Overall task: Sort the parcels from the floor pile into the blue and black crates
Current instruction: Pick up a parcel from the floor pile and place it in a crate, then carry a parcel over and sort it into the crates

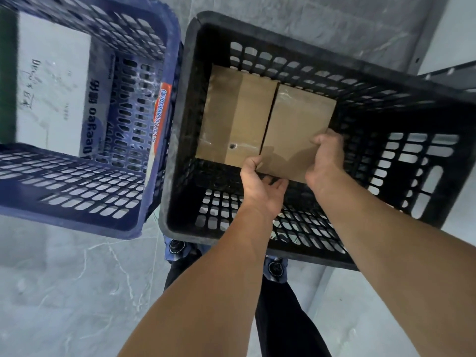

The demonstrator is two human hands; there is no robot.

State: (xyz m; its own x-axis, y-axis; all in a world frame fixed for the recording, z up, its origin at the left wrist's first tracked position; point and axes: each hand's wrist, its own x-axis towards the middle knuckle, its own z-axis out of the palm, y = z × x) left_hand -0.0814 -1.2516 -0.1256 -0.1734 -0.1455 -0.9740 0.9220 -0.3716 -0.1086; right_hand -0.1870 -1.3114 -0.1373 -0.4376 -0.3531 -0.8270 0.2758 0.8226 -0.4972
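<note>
Left hand (260, 186): we see it gripping the near left corner of the right-hand cardboard parcel (296, 130); thumb on top, fingers curled beneath the near edge
Right hand (325, 158): curled over the same parcel's near right corner; knuckles up, fingertips hidden under the box
Held parcel: inside the black crate (177, 124), lying flat; we cannot tell whether it rests on the crate's bottom
Neighbour: a second cardboard parcel (231, 117) lies just to its left, edge against edge; clear tape across it, and a small hole near its front
Blue crate (77, 210): left of the black one, their walls nearly touching; a white parcel (51, 81) with printed lettering lies in it
Surface: grey marble-look floor tiles (64, 279) with pale veins; both crates stand on them
Room: a grey metal frame (438, 76) runs behind the black crate at upper right; our dark trousers (283, 318) and shoes (176, 247) show below the arms
</note>
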